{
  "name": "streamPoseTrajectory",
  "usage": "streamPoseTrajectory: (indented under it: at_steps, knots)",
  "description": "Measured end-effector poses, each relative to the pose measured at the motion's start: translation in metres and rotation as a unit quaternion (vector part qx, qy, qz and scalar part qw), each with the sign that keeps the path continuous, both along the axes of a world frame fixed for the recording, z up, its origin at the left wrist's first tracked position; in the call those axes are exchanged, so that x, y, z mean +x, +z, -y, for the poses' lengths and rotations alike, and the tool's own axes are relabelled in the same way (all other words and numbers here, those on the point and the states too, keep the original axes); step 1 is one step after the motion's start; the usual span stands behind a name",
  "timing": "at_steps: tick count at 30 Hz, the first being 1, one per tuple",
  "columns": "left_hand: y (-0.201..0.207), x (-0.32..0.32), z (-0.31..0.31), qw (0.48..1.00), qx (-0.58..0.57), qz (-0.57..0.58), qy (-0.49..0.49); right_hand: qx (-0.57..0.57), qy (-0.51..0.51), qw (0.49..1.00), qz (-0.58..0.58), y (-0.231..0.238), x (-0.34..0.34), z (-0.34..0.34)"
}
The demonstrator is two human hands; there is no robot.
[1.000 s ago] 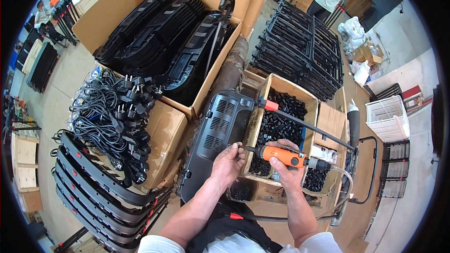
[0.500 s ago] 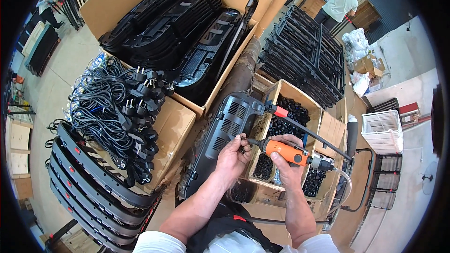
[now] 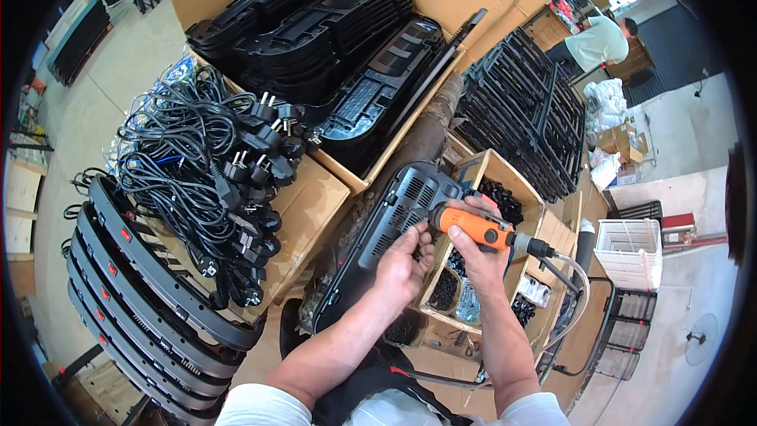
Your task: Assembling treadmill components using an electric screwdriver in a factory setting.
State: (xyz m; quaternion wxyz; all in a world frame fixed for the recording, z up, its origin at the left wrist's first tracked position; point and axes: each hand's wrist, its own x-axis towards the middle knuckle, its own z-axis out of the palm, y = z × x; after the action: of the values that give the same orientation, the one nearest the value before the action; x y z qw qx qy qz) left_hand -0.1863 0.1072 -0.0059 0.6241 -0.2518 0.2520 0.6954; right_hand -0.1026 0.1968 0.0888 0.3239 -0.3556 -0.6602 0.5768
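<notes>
My right hand (image 3: 482, 262) is wrapped round an orange air screwdriver (image 3: 468, 226), with a pale hose (image 3: 585, 284) running from its back end. The tool points left over a long black vented plastic cover (image 3: 369, 246). Close to the tool's front end, my left hand (image 3: 404, 267) has its fingers curled together over the cover; whatever they hold is hidden. The tool's tip is hidden near my left fingers. Right of the cover, a wooden parts box (image 3: 527, 213) holds small black pieces and dark screws in compartments.
A cardboard carton (image 3: 347, 170) of stacked black covers stands far left of centre. Bundled black power cords (image 3: 197, 142) lie on another carton, with curved grey-black parts (image 3: 158, 300) stacked nearby. Black frames (image 3: 524, 102) are piled at far right; a person (image 3: 599, 43) bends behind them.
The view has shifted, so the stock appears displaced. The screwdriver has moved up and left over the cover, and my left hand stays close to its front end.
</notes>
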Motion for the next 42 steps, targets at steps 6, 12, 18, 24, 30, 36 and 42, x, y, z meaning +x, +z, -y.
streamPoseTrajectory:
  at_steps: [6, 12, 18, 24, 30, 36, 42]
  knots:
    - [-0.005, 0.005, 0.019, 0.999, 0.041, -0.020, -0.022, 0.023, 0.008, 1.000, 0.009, -0.011, -0.036, -0.020]
    - [-0.011, -0.006, 0.027, 0.999, 0.033, -0.033, 0.003, 0.032, 0.031, 0.999, 0.018, -0.016, -0.046, -0.027]
    - [-0.011, -0.010, 0.031, 0.998, 0.044, -0.040, -0.002, 0.048, 0.063, 0.996, 0.044, -0.010, -0.058, -0.032]
    - [-0.014, -0.015, 0.038, 0.999, 0.039, -0.033, 0.008, 0.058, 0.116, 0.988, 0.085, -0.003, -0.072, -0.038]
    - [-0.015, -0.016, 0.037, 1.000, 0.015, -0.014, 0.022, 0.067, 0.121, 0.987, 0.080, -0.009, -0.073, -0.042]
    - [-0.011, -0.020, 0.027, 0.999, -0.022, 0.005, 0.041, 0.062, 0.114, 0.987, 0.099, -0.005, -0.072, -0.041]
    - [-0.013, -0.028, 0.025, 0.994, 0.006, 0.057, 0.091, 0.033, 0.074, 0.996, 0.032, 0.024, -0.031, -0.002]
